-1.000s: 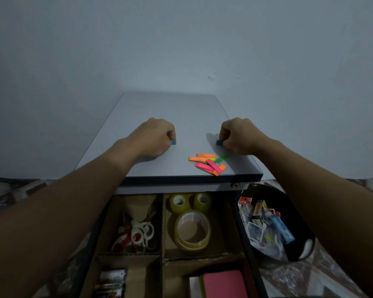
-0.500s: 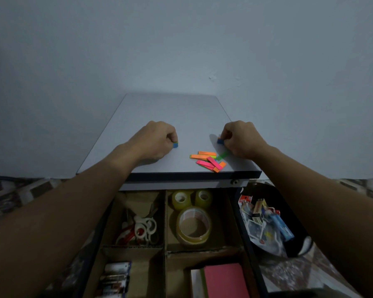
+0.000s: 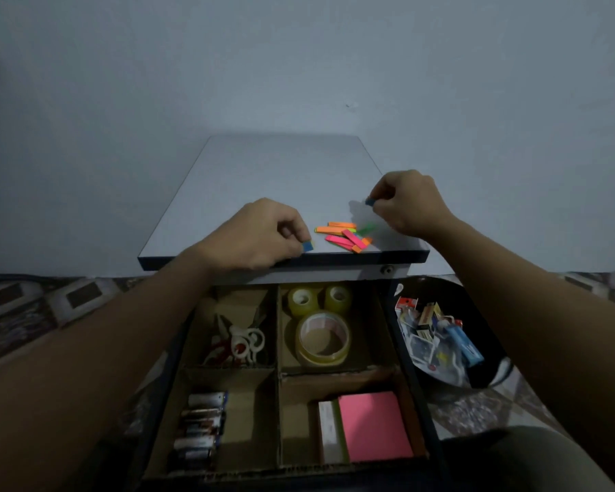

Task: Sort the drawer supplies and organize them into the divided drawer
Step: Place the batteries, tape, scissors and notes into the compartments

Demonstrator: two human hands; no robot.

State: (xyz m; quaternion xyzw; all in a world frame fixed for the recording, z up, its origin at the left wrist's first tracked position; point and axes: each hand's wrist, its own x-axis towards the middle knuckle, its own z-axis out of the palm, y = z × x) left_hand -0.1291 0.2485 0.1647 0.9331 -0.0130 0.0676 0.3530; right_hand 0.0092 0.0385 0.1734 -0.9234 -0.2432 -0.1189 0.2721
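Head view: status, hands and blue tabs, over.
Left hand pinches blue paper tab at grey tabletop edge. Right hand pinches second blue tab. Neon paper strips between.

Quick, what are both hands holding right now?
Left hand: pinches a small blue tab.
Right hand: pinches a second blue tab.

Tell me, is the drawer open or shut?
Open. The drawer sticks out from under the tabletop, and its tape rolls, scissors, batteries and pink sticky notes all show from above.
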